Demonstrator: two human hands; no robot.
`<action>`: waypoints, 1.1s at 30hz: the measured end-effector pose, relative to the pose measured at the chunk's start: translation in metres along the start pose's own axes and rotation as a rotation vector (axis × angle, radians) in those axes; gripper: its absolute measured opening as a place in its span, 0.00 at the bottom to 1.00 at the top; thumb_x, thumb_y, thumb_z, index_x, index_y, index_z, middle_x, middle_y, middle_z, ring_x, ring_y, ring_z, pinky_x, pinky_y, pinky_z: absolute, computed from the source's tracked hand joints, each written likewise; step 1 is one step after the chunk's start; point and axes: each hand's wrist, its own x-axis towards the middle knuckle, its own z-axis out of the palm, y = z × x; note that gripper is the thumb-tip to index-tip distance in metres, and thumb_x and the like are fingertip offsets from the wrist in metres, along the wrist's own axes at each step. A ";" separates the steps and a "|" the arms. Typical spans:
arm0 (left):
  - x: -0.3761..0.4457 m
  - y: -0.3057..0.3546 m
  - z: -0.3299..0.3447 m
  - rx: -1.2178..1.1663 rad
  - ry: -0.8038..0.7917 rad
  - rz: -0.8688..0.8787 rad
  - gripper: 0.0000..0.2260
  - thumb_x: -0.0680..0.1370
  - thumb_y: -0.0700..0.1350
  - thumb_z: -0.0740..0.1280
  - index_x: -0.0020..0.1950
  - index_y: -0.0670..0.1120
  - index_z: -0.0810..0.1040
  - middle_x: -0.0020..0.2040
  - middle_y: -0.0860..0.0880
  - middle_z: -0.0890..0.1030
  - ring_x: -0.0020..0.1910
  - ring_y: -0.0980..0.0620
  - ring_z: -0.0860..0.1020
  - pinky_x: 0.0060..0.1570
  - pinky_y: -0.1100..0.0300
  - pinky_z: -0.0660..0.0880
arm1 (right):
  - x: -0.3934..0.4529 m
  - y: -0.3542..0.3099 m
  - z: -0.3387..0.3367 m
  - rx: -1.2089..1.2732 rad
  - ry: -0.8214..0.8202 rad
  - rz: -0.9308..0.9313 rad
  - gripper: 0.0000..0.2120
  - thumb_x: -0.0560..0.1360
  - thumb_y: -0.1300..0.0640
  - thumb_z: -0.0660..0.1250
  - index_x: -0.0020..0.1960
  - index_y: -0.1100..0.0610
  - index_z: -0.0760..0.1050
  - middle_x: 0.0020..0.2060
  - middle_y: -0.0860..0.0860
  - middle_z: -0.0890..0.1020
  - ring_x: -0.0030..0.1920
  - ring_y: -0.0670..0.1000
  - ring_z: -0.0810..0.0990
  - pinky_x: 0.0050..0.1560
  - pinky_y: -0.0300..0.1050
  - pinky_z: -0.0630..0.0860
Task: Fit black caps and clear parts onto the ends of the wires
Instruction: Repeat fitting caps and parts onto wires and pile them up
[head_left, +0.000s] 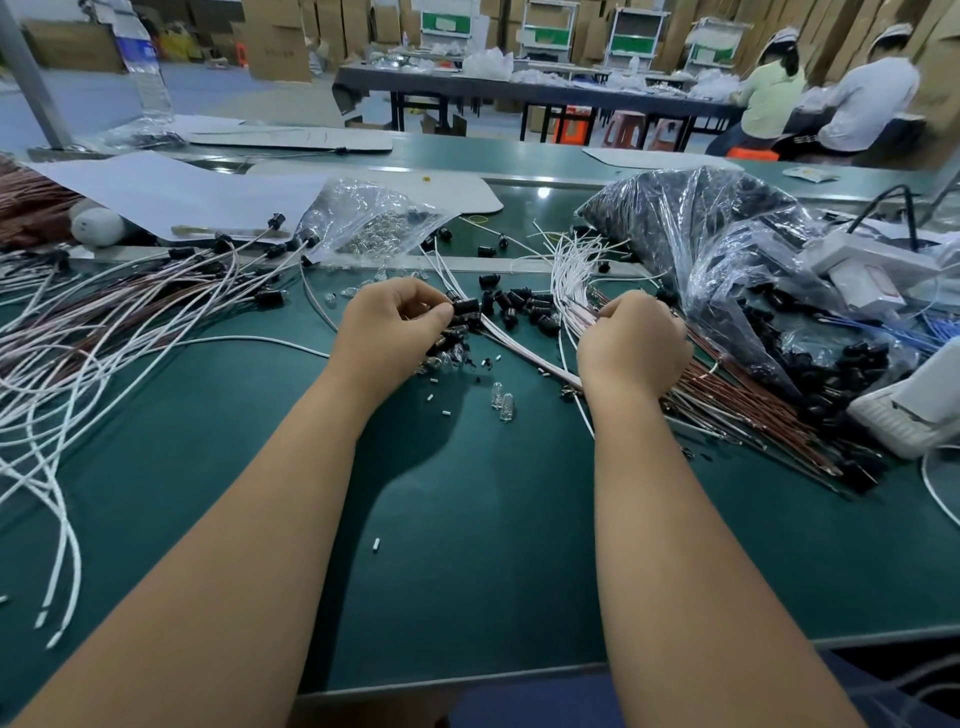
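My left hand (392, 325) rests on the green table and pinches a black cap (464, 305) between thumb and fingers; more caps and clear parts lie under its palm. My right hand (631, 340) is curled over a bundle of red and white wires (727, 395), its fingers closed on their ends. Loose black caps (524, 304) are scattered between the two hands. Two clear parts (503, 401) lie on the table just in front of them. Finished wires with caps (156, 291) spread out to the left.
A clear bag of clear parts (363, 218) lies behind my left hand. A large bag of black caps (727, 249) sits at the right, beside a white power strip (878, 260). White card sheets (171, 192) lie at the back left. Two people sit at a far table.
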 end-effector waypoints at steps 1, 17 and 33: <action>0.000 0.000 0.000 -0.018 -0.001 -0.006 0.04 0.76 0.42 0.69 0.42 0.49 0.81 0.29 0.54 0.74 0.25 0.62 0.69 0.30 0.73 0.67 | 0.000 0.000 0.000 0.015 0.035 -0.009 0.11 0.75 0.64 0.62 0.54 0.57 0.79 0.54 0.56 0.80 0.58 0.59 0.73 0.56 0.49 0.66; 0.003 0.000 -0.004 -0.173 -0.001 -0.066 0.07 0.77 0.42 0.69 0.40 0.51 0.81 0.34 0.49 0.77 0.30 0.58 0.71 0.33 0.70 0.69 | -0.008 -0.019 0.000 0.364 0.076 -0.295 0.06 0.79 0.56 0.63 0.52 0.51 0.78 0.43 0.51 0.81 0.45 0.53 0.77 0.39 0.43 0.68; 0.003 0.002 -0.005 -0.093 0.018 -0.035 0.03 0.77 0.41 0.69 0.44 0.45 0.81 0.28 0.53 0.73 0.23 0.63 0.67 0.27 0.72 0.65 | -0.028 -0.037 0.011 0.366 -0.072 -0.690 0.04 0.74 0.61 0.68 0.46 0.53 0.80 0.44 0.51 0.79 0.51 0.53 0.73 0.50 0.42 0.61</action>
